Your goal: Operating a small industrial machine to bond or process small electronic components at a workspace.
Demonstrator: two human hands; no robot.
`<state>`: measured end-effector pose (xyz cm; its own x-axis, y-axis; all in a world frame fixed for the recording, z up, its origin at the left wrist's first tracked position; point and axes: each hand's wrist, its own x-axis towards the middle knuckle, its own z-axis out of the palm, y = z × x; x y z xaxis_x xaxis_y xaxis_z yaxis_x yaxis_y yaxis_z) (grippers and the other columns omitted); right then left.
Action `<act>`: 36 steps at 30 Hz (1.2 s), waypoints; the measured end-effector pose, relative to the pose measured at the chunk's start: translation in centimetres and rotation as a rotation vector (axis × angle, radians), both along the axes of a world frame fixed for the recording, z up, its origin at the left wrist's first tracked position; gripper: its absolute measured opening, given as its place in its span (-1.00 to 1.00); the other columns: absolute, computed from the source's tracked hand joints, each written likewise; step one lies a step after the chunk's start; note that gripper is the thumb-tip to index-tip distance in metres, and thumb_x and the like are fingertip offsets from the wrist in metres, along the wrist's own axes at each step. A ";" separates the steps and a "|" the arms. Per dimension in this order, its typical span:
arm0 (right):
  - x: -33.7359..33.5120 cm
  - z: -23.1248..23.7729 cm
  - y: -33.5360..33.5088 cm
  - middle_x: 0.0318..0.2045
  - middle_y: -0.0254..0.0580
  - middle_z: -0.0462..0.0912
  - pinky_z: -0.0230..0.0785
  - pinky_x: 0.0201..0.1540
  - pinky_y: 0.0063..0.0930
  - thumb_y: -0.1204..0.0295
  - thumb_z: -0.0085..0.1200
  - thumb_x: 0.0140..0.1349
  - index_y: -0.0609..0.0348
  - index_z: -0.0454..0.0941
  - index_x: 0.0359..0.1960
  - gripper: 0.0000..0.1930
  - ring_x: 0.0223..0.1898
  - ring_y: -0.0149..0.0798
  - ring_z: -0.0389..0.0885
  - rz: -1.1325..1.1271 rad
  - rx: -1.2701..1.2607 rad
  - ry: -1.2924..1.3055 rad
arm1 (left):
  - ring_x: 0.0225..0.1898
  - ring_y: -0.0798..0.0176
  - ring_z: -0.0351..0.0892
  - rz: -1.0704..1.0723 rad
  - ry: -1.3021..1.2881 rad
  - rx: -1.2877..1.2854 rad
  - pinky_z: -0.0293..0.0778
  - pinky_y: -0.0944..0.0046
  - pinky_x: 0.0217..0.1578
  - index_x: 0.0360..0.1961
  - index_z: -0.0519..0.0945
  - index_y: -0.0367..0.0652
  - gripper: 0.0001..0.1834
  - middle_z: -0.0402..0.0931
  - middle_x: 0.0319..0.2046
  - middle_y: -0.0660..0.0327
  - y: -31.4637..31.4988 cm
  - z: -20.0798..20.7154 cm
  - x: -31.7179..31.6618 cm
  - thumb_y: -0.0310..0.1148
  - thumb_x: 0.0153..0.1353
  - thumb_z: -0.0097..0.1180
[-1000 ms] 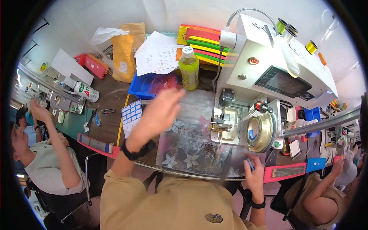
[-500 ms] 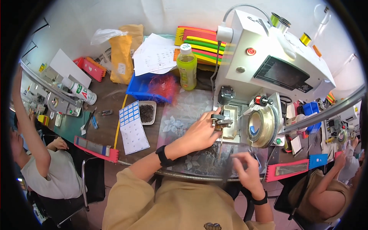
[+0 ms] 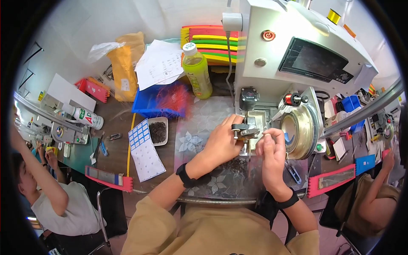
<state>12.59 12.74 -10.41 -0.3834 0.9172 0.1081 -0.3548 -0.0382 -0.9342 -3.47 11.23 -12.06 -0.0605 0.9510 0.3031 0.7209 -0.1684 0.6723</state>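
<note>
My left hand (image 3: pixel 221 142) lies against the left side of a small metal clamp (image 3: pixel 245 131) at the foot of a white bench machine (image 3: pixel 267 59). Its fingers and thumb curve round the clamp, which partly hides their tips. My right hand (image 3: pixel 272 159) is raised just right of the clamp, thumb and fingers pinched together. Anything in that pinch is too small to make out. Close to these fingertips is the machine's large pale ring-shaped wheel (image 3: pixel 312 136). A red and black knob (image 3: pixel 293 99) sits above the wheel. Dark bits (image 3: pixel 233 165) lie scattered below my left hand.
A blue bin (image 3: pixel 144 111) with red strands, a white dish (image 3: pixel 165 135) of dark bits, a label sheet (image 3: pixel 146 155) and a green bottle (image 3: pixel 198 76) stand left. Blue snips (image 3: pixel 292 172) lie right. People sit at both sides; a metal bar (image 3: pixel 365 112) crosses the right.
My right hand has moved up from the table's front edge to beside the clamp, its fingers coming together. My left hand stays at the clamp. The view has shifted slightly.
</note>
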 end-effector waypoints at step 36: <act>-1.2 -1.0 0.6 -0.48 -0.48 0.37 0.08 -0.46 -0.73 0.49 -0.05 0.45 0.12 0.25 -0.12 -0.88 -0.50 -0.64 0.25 -0.128 0.041 0.048 | 0.02 0.01 0.60 0.029 0.184 0.015 0.42 0.07 0.13 0.05 0.59 -0.23 -0.51 0.61 0.00 0.00 -1.2 0.0 -1.0 -0.58 0.01 0.08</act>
